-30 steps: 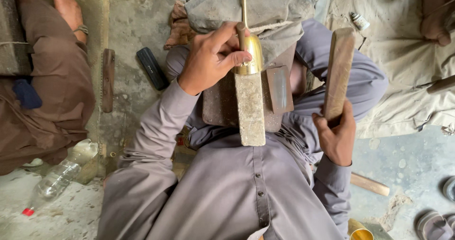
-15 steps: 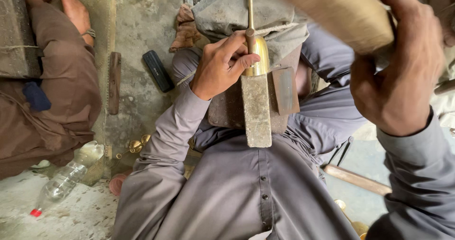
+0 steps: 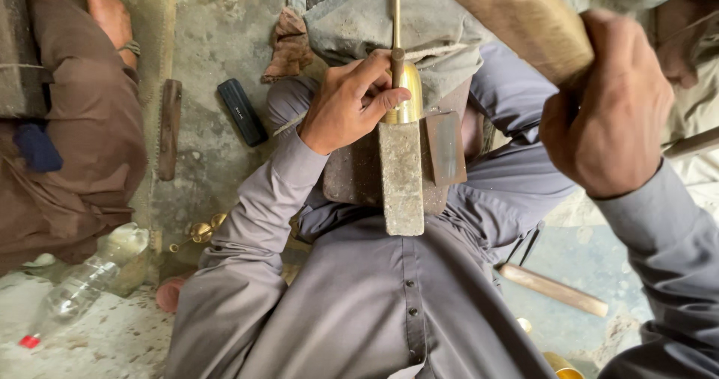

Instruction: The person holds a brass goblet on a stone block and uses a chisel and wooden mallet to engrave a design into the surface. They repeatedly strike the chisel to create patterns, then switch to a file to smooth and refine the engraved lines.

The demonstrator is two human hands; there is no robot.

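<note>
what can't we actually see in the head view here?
- Wooden mallet: its upper end runs off the top edge; the handle is hidden inside the right hand.
- Brass piece: partly covered by the left hand; its thin stem runs off the top edge.
- Iron bar: what it rests on is hidden.
- Person at left: only an arm and clothing in frame.

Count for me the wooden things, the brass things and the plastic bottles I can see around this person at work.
Wooden things: 2, the wooden mallet in the right hand and the wooden stick on the floor.
Brass things: 2, the brass piece under the left hand and the small brass part.
Plastic bottles: 1, the clear bottle.
Total: 5.
</note>
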